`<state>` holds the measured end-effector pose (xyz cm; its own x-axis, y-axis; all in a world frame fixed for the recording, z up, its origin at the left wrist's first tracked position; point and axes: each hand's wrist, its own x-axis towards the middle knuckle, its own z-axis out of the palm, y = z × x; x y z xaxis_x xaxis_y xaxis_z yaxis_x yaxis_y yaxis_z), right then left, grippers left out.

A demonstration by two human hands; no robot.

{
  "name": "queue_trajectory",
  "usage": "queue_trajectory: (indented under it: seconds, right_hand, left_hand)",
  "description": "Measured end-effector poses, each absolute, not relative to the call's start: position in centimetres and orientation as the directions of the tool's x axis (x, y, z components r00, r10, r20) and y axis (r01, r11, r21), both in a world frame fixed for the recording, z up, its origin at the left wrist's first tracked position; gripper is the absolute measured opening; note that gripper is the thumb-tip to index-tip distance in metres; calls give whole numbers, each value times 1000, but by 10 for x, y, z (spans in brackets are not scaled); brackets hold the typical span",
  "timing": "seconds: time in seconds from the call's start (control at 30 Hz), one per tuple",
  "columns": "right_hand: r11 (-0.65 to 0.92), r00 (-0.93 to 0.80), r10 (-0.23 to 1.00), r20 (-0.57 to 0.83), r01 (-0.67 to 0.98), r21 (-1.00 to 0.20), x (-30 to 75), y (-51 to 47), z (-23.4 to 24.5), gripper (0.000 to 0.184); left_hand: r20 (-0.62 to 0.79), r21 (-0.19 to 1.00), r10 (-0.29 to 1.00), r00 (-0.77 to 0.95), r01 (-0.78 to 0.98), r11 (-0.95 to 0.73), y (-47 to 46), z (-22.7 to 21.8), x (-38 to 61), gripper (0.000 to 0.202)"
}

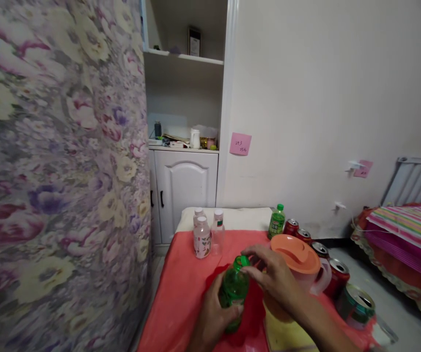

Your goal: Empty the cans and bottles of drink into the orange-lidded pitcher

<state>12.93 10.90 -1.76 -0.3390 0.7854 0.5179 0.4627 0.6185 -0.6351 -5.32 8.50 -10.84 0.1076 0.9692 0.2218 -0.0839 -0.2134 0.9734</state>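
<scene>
My left hand [213, 315] is wrapped round the body of a green plastic bottle [234, 288] held upright over the red tablecloth [181, 298]. My right hand [272, 274] pinches the bottle's green cap [241, 261] from the right, fingers closed on it. Right behind my right hand stands a clear pitcher with an orange lid [295, 254] and a white handle.
Three pale bottles [202, 237] stand at the table's far left. A second green bottle [276, 222] and a row of red cans [337, 276] run along the right edge. A flowered curtain [56, 171] hangs at left, white cupboard [183, 188] behind, bed [404, 239] at right.
</scene>
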Motion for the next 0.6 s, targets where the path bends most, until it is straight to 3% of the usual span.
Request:
queue_trajectory:
  seconds: [0.37,0.6]
  right_hand:
    - [757,-715,636,292,504,-415,135,122,37,25]
    - [837,-838,508,200,426,-344,134,124,61,26]
  left_hand:
    - [215,977,970,112,-20,-214,89,-103,-51,67]
    - [205,978,970,127,-61,-199,95,-116,-57,78]
